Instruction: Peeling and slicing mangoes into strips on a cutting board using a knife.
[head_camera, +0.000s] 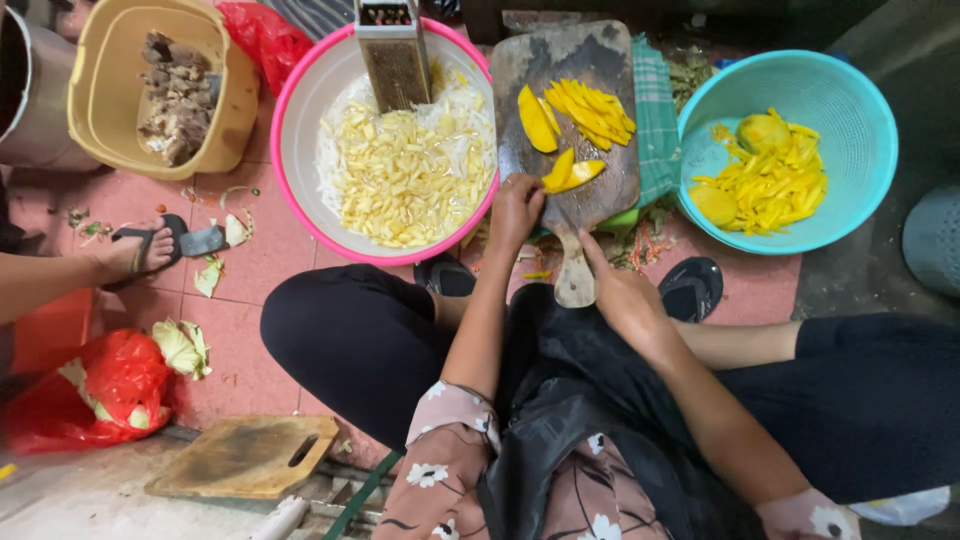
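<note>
A dark wooden cutting board (600, 60) lies on the red tile floor in front of me. My left hand (515, 212) presses down on yellow mango wedges (572, 172) near the board's front edge. My right hand (618, 288) is closed by the board's handle, gripping a knife (568, 215) whose thin blade reaches toward those wedges. Several cut mango slices (590, 105) are piled at the board's far end.
A pink basin (300, 120) of shredded pale fruit with a metal grater (395, 55) stands to the left. To the right is a teal bowl (850, 100) of mango strips. Another person's sandalled foot (140, 250), a yellow tub (105, 90), a red bag (110, 385) and a spare board (245, 455) lie left.
</note>
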